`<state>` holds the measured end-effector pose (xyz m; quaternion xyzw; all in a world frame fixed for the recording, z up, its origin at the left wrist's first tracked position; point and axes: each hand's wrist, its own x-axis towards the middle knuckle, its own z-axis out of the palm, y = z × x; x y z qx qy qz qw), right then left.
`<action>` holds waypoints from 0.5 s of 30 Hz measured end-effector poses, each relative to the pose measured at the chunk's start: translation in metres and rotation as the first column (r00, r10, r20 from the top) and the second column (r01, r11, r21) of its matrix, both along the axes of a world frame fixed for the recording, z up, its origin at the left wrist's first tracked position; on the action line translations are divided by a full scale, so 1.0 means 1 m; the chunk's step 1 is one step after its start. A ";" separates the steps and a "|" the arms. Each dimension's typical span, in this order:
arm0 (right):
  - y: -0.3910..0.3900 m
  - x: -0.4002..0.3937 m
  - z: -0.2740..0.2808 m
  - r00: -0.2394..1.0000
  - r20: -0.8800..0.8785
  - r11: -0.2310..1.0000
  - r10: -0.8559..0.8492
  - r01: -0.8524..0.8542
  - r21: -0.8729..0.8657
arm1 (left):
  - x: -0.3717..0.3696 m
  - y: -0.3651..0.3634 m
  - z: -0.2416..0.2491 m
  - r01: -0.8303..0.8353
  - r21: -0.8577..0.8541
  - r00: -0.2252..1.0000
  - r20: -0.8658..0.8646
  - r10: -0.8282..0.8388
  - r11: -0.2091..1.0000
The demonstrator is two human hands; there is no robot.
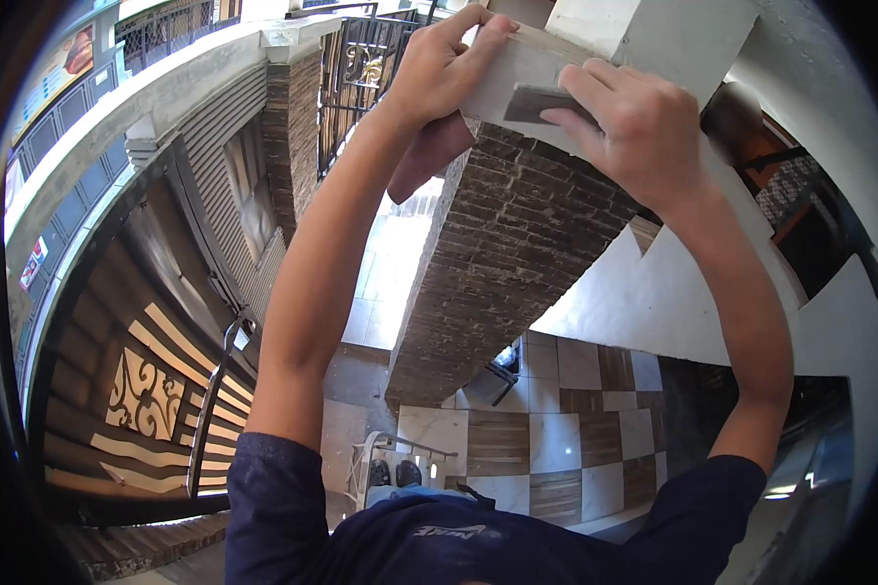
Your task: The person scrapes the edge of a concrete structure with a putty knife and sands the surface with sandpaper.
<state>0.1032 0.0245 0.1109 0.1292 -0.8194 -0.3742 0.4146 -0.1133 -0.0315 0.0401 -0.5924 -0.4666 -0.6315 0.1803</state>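
High in front of me, my left hand [449,73] has its thumb and forefinger bent over the upper edge of a pale, smooth band [493,83] on top of a brick-faced pillar [502,234]. A reddish-brown sheet [431,161], like sandpaper, hangs beneath that hand and appears to be held by its other fingers, which are hidden. My right hand [639,127] is closed around a flat grey scraper blade [537,103], which lies against the pale band. Any handle is covered by the fingers.
A metal gate [146,390] with scrollwork stands to the left, below a concrete ledge [156,88]. Far below are a checkered tile floor [546,458], my shoes [395,474] and a metal frame [366,453]. A white wall [644,292] is at right.
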 end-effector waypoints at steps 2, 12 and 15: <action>0.007 -0.001 -0.004 0.996 0.040 0.996 -0.086 0.085 0.011 | -0.001 0.002 0.001 0.032 0.012 0.999 0.013 -0.032 0.999; 0.000 0.005 -0.006 0.998 -0.008 0.998 -0.054 0.054 0.015 | -0.002 0.003 0.002 0.037 0.030 0.999 0.028 -0.038 0.999; -0.002 0.004 0.005 0.997 -0.044 0.995 0.071 -0.073 -0.062 | 0.001 -0.003 0.003 0.020 -0.045 0.999 0.051 -0.018 0.999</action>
